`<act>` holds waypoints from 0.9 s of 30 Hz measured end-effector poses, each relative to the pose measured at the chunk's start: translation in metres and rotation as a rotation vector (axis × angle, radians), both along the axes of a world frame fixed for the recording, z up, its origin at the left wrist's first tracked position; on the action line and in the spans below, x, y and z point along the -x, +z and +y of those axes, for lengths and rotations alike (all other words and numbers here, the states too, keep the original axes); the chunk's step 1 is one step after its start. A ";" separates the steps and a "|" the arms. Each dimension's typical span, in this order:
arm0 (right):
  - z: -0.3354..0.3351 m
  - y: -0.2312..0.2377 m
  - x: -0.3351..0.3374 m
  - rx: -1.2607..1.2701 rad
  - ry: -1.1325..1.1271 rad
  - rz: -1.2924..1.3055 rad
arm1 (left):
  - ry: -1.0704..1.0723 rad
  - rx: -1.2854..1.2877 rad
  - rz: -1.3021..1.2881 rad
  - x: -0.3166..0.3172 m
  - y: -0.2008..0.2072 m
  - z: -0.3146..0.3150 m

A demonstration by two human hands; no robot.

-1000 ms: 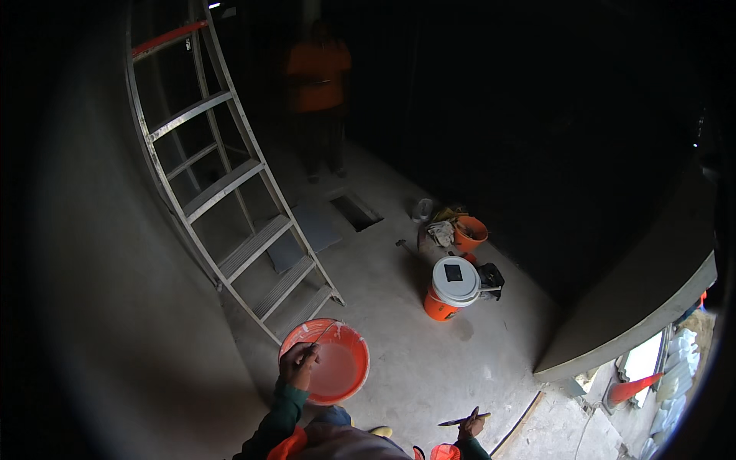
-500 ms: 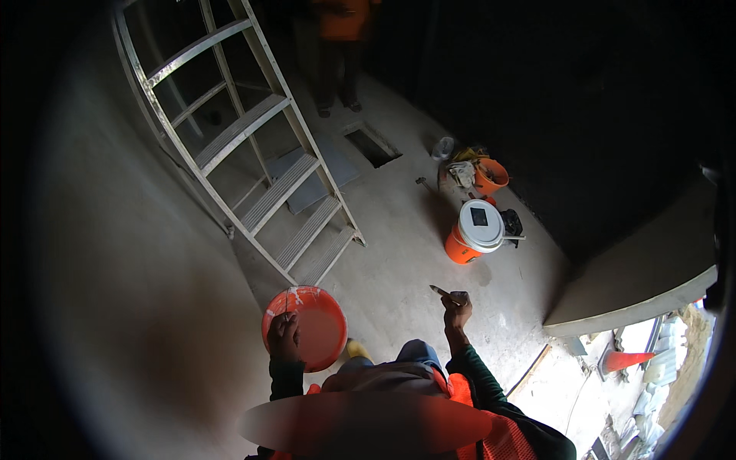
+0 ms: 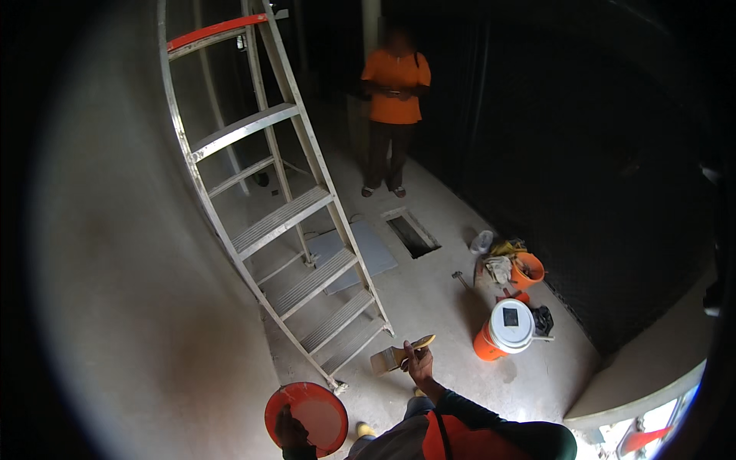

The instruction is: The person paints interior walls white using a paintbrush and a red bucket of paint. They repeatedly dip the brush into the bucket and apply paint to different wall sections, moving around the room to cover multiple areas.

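My left hand [image 3: 291,431] grips the rim of a round orange-red basin [image 3: 328,418], low at the left beside the ladder's foot. Pale material smears the basin's inside; the left fingers are dark and partly hidden. In my right hand [image 3: 419,366] is a wide paintbrush [image 3: 389,359], its fingers closed around the yellowish handle. The bristles point left, toward the bottom of the ladder, with the handle end rising to the right. Brush and basin are apart.
An aluminium stepladder [image 3: 316,277] stands ahead-left by the wall. Right of it are a rectangular floor opening [image 3: 414,234], a grey sheet [image 3: 368,253], a hammer [image 3: 458,277], an orange bucket with white lid [image 3: 511,326] and a smaller orange bucket [image 3: 527,270]. A person in orange [image 3: 395,92] stands beyond.
The view has tilted up, showing more ladder and the standing person. My right hand has moved left, and the brush now lies with bristles leftward. The left hand still holds the basin.
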State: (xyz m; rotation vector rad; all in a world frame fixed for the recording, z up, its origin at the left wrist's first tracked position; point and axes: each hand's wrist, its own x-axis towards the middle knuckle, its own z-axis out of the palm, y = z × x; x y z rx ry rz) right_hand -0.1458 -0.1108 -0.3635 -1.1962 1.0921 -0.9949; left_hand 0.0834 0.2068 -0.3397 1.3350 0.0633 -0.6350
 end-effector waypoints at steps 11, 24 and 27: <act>-0.053 0.078 -0.137 -0.049 0.917 -0.124 | 0.593 -0.156 -0.117 0.104 0.085 -0.056; 0.041 0.157 -0.186 1.063 2.070 0.106 | 0.692 0.042 -0.212 0.166 0.141 -0.131; 0.055 0.144 -0.183 1.290 2.130 0.196 | 0.682 0.131 -0.216 0.174 0.142 -0.130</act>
